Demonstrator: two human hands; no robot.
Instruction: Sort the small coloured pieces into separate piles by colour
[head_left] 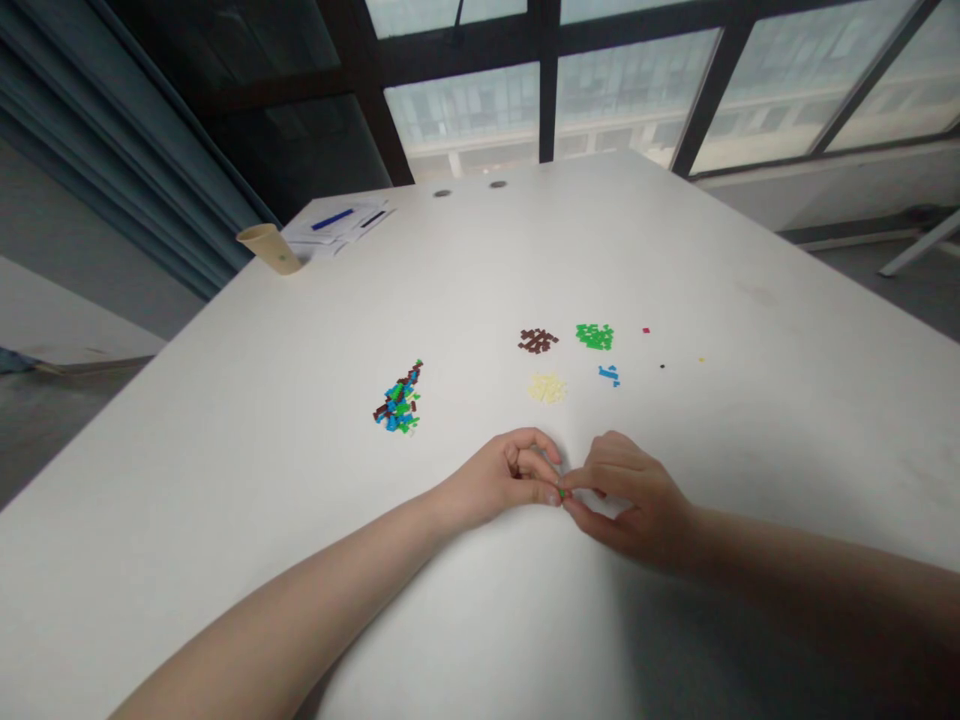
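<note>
Both hands meet near the front middle of the white table. My left hand (521, 470) pinches a tiny green brick (562, 492) between thumb and forefinger. Thumb and fingertips of my right hand (637, 500) close on the same spot from the other side; the fingers partly cover what is there. Just beyond them lie small loose pieces sorted by colour: a brown pile (538, 341), a green pile (595, 336), a pale yellow pile (547, 388) and a few blue pieces (609, 375). Left of these is a mixed-colour pile (398, 402) of brown, blue and green pieces.
Single pieces lie to the right: a red one (646, 330), a black one (662, 366) and a yellow one (701, 359). A tan paper cup (270, 249) stands at the table's left edge, beside papers (334, 235) with a blue pen (332, 219). Windows line the far side.
</note>
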